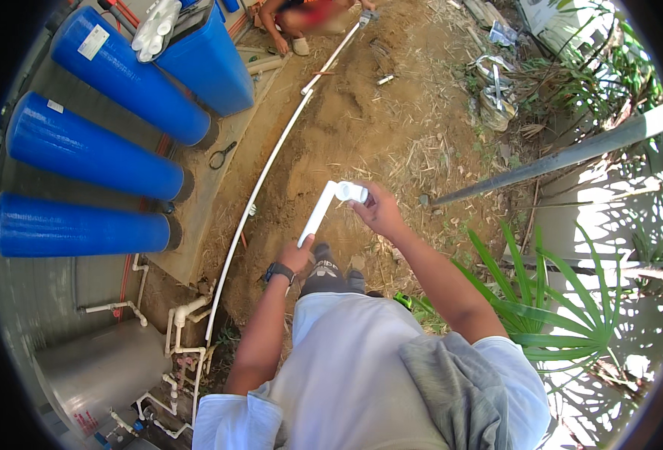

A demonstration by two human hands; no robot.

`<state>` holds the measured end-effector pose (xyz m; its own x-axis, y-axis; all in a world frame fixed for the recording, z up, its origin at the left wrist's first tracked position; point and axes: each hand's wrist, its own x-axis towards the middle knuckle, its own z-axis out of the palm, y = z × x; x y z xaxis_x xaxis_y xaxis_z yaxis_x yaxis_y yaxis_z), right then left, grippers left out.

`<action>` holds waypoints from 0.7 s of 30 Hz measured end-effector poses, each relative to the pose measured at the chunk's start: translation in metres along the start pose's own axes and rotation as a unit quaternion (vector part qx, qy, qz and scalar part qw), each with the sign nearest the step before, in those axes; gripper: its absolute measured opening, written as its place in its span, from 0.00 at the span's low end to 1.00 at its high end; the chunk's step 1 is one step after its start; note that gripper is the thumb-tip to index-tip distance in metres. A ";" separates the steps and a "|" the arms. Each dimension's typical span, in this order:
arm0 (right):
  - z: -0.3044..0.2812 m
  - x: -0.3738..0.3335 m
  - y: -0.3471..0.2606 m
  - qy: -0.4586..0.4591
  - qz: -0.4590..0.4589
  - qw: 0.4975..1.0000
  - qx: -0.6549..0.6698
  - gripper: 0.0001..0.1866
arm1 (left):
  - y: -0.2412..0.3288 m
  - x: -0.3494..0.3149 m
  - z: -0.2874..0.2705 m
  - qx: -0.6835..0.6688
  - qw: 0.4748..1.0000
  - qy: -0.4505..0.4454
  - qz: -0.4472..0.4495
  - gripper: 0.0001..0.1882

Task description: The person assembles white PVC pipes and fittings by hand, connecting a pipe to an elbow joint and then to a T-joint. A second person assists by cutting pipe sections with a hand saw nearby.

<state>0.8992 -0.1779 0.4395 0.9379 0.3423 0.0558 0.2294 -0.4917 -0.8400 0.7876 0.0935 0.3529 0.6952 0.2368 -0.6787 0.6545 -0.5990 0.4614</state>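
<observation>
I logged the left hand [294, 259], fingers closed round the short pipe [318, 214], which ran forward from them to the fitting [352, 193], itself held between the fingers of the right hand [380, 211], with a long pipe [275, 151] on the soil [399, 131] left of both.

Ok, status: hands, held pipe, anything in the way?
Left hand gripping short white pipe. Right hand holding pipe fitting at its far end. Long white pipe off left, clear of hands.
</observation>
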 end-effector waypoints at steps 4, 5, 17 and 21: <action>0.013 0.031 0.027 -0.013 0.024 0.985 0.168 0.26 | -0.007 0.025 -0.016 -0.066 0.998 -0.016 -0.012 0.39; 0.015 0.040 0.029 -0.022 0.054 0.979 0.197 0.27 | -0.011 0.031 -0.022 -0.091 0.995 -0.027 -0.020 0.38; 0.054 0.152 0.028 0.030 0.262 0.803 0.534 0.20 | 0.015 0.090 -0.105 -0.118 0.989 -0.089 -0.029 0.38; 0.040 0.189 0.018 0.049 0.307 0.725 0.615 0.19 | 0.038 0.122 -0.111 -0.094 0.990 -0.104 -0.015 0.37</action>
<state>1.0698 -0.0905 0.4133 0.7925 0.2724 -0.5456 -0.5879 0.5790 -0.5649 0.9306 0.1847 0.3509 0.6117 0.0783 -0.7872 0.7311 -0.4362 0.5247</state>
